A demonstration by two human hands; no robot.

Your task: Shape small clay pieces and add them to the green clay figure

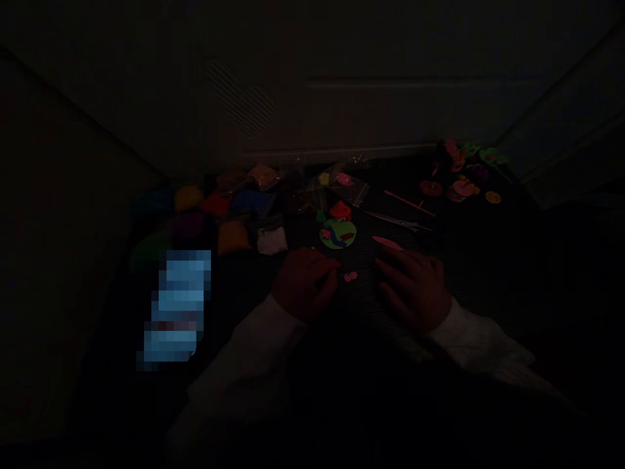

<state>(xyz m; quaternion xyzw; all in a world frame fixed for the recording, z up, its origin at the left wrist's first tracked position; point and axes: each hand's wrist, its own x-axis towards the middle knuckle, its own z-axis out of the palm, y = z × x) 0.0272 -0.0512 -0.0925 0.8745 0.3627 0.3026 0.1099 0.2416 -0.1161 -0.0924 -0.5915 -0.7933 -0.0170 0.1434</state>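
Observation:
The scene is very dark. Two small pink clay pieces point(350, 277) lie on the dark table between my hands. My left hand point(306, 283) is closed just left of them, thumb and fingers drawn together; whatever it grips is too dark to make out. My right hand point(415, 286) rests on the table to their right, fingers extended and apart. Just beyond its fingers lies a pink modelling knife point(387, 243), its near end hidden by the hand. Farther back stands a small clay scene point(344, 234) on a green disc, with a red-roofed house point(340, 210).
Bags of coloured clay cover the back left, including orange point(233, 238) and white point(272, 241). A lit, blurred screen point(178, 306) lies at left. Scissors point(403, 223) and a thin pink tool point(409, 202) lie behind my right hand. Finished clay figures point(461, 189) sit at back right.

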